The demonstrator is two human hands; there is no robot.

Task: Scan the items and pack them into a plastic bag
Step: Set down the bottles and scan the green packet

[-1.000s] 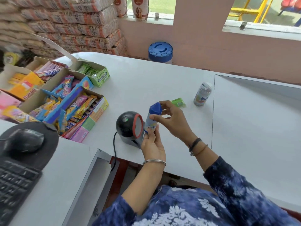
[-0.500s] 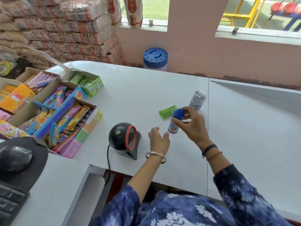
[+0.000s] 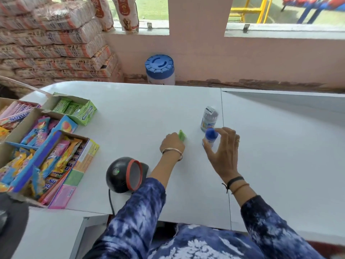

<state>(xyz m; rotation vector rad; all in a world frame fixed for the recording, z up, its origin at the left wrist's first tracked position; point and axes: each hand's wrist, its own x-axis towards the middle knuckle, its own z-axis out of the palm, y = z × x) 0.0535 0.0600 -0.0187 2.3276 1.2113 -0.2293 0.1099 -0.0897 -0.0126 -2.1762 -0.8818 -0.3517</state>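
Note:
A small blue-capped bottle [image 3: 210, 136] stands upright on the white counter [image 3: 130, 113], with my right hand [image 3: 225, 152] around it, thumb at its base and a fingertip on the cap. Just behind it stands a white can with a clear cap [image 3: 209, 118]. To the left, my left hand [image 3: 172, 143] has its fingers closed on a small green pack [image 3: 182, 135], which tilts up off the counter. The black dome scanner with a red ring [image 3: 125, 174] sits near the front edge, left of my left forearm. No plastic bag is in view.
Open cardboard boxes of sweets [image 3: 46, 152] and a green gum box [image 3: 78, 109] fill the counter's left side. A blue-lidded jar [image 3: 160, 71] stands behind the counter by the wall. Stacked sacks [image 3: 56, 43] fill the far left. A seam [image 3: 223, 165] splits the counter.
My right hand carried the blue-capped bottle from the scanner to the counter beside the white can. My left hand left the bottle and reached forward onto the green pack.

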